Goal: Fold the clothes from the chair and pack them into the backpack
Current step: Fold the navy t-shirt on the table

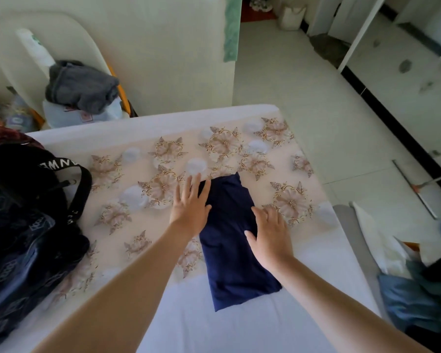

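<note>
A navy blue garment [229, 240], folded into a long narrow strip, lies on the floral-covered bed [138, 189]. My left hand [190, 202] lies flat with straight fingers on the garment's upper left edge. On its right edge rests my right hand [270, 230], fingers bent over the fold. The dark patterned backpack [23, 225] stands on the bed's left side, a lettered strap hanging from it. More clothes, blue and dark, are heaped at the right edge [418, 296]; the chair under them is hidden.
A grey garment [82, 87] sits on a pale box beyond the bed's far left corner, by a white board. Tiled floor extends to the right, with a squeegee mop [418, 187] lying on it. White sheet covers the near bed.
</note>
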{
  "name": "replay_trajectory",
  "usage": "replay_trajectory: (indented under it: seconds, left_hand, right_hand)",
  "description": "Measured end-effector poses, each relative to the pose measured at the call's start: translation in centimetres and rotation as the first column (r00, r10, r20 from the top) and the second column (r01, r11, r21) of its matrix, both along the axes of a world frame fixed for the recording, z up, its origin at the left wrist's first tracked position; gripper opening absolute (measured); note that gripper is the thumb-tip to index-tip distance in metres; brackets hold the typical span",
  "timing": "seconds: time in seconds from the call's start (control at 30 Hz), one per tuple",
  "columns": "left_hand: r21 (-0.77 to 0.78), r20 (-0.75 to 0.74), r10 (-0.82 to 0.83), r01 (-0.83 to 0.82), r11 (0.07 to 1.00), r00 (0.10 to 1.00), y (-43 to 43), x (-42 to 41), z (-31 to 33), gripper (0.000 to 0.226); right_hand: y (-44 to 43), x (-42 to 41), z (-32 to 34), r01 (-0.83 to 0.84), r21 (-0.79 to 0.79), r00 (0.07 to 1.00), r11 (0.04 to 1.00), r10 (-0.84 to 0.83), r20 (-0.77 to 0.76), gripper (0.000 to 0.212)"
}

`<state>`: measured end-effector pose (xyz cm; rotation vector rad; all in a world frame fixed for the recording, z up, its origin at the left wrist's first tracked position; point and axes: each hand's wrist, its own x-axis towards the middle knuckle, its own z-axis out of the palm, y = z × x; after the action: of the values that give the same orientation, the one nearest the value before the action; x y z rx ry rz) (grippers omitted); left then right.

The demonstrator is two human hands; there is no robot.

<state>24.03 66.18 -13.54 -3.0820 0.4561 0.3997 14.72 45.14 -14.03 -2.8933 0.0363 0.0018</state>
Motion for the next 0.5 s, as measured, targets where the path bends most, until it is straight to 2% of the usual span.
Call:
replay_trajectory:
  seconds: [0.1, 0.17, 0.23, 0.27, 0.37, 0.4, 0.5]
  left_hand:
    - [-0.2, 0.23, -0.059, 0.106, 0.974, 0.971, -1.6, -4.1, 0.6, 0.065]
    - [-0.288, 0.272, -0.17, 0.249, 0.925, 0.947, -2.3, -7.5, -0.1, 0.052]
    - [-0.297, 0.213, -0.255, 0.311, 0.903, 0.943, -2.1, -10.8, -1.1, 0.049]
    - [-0.28, 0.163, -0.269, 0.306, 0.91, 0.949, -1.8, -12.2, -1.7, 0.054]
    - [-0.215, 0.059, -0.258, 0.265, 0.94, 0.964, -0.4, -15.3, -2.5, 0.077]
    - [-0.205, 0.031, -0.255, 0.256, 0.945, 0.966, -0.1, -15.9, -2.4, 0.083]
    - [-0.181, -0.031, -0.252, 0.242, 0.953, 0.967, 0.3, -17.3, -1.5, 0.096]
  right_hand:
    - [-0.1, -1.2, -0.1, -0.175, -0.077, 0.976, 0.981, 0.183, 0.115, 0.05]
    - [-0.1, -2.5, -0.4, -0.356, -0.094, 0.92, 0.93, 0.366, 0.137, 0.042]
    - [-0.9, -4.1, -0.9, -0.508, -0.116, 0.852, 0.854, 0.517, 0.077, 0.041]
    - [-1.3, -4.9, -0.9, -0.552, -0.118, 0.831, 0.825, 0.557, 0.009, 0.047]
    - [-2.6, -7.0, -0.5, -0.625, -0.105, 0.775, 0.774, 0.598, -0.205, 0.087]
    - [-2.8, -7.4, -0.3, -0.644, -0.119, 0.756, 0.755, 0.606, -0.245, 0.094]
    - [-3.2, -8.0, -0.1, -0.664, -0.164, 0.742, 0.73, 0.617, -0.262, 0.087]
